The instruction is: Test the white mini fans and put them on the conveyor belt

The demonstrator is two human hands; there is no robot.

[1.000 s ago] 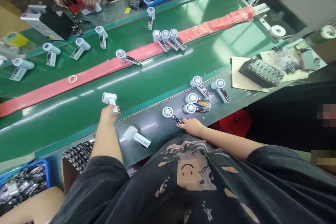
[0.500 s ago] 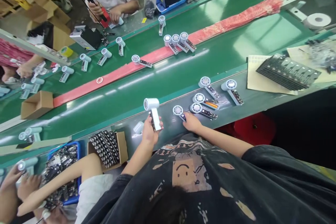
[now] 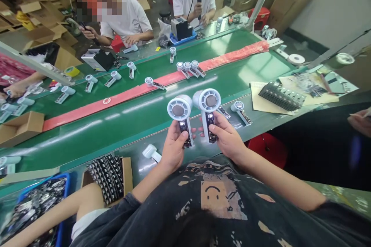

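Note:
Side by side in front of me are two light-blue handheld fans, heads up, with bare circuit boards along their handles. My left hand is closed around the handle of the left fan. Around the handle of the right fan, my right hand is closed, its thumb on the circuit board. The two round heads are very close together; I cannot tell if they touch. Another fan lies on the grey bench to the left of my left hand. Farther right on the bench lies a fan with its board showing.
A green conveyor with a red strip carries several fans. Circuit boards fill a cardboard box and a blue bin at left. Stacked boards lie at right. A neighbour's arm reaches in at lower left; co-workers sit opposite.
My right hand has picked up a fan from the bench and raised it beside the left one. The left fan has turned, now showing its round face and board. The view has tilted up.

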